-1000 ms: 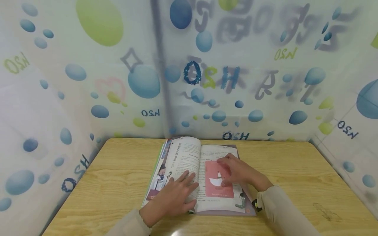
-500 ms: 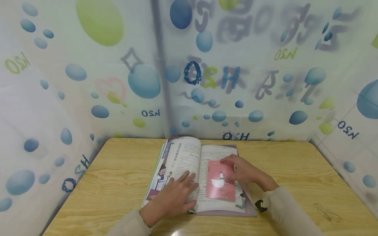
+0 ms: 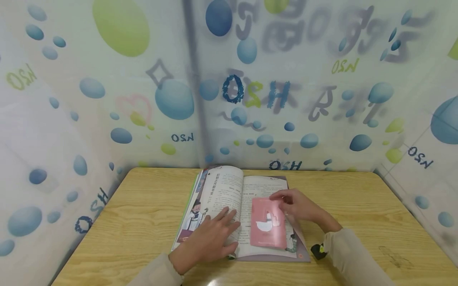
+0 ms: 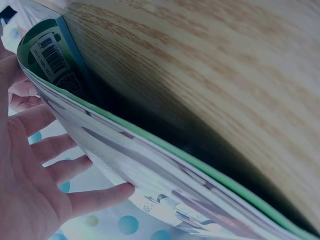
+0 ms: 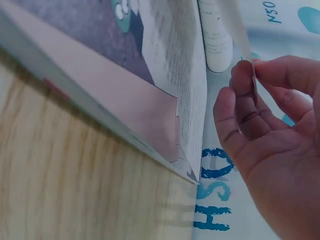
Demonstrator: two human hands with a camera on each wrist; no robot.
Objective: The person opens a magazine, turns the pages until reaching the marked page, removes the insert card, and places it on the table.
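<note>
A magazine (image 3: 225,182) lies open on the wooden table, with text on both pages and a cartoon figure at its left side. My left hand (image 3: 211,236) rests on the left page, fingers spread and fairly straight. In the left wrist view that hand (image 4: 40,165) lies along the pages, above a green back cover (image 4: 75,75) with a barcode. Over the right page, my right hand (image 3: 300,206) pinches the upper right corner of a pink card (image 3: 261,234) printed with a white bird. From the right wrist, thumb and fingers (image 5: 244,77) show gripping the card's thin edge.
The wooden table (image 3: 150,206) reaches back to a white curtain (image 3: 214,131) patterned with blue and green dots, which also encloses both sides. A small black object (image 3: 317,251) with a yellow-green mark shows at the right sleeve's cuff.
The right hand has moved slightly right and toward me, and the pink card has shifted the same way, its far edge coming nearer. The left hand and the magazine have not moved.
</note>
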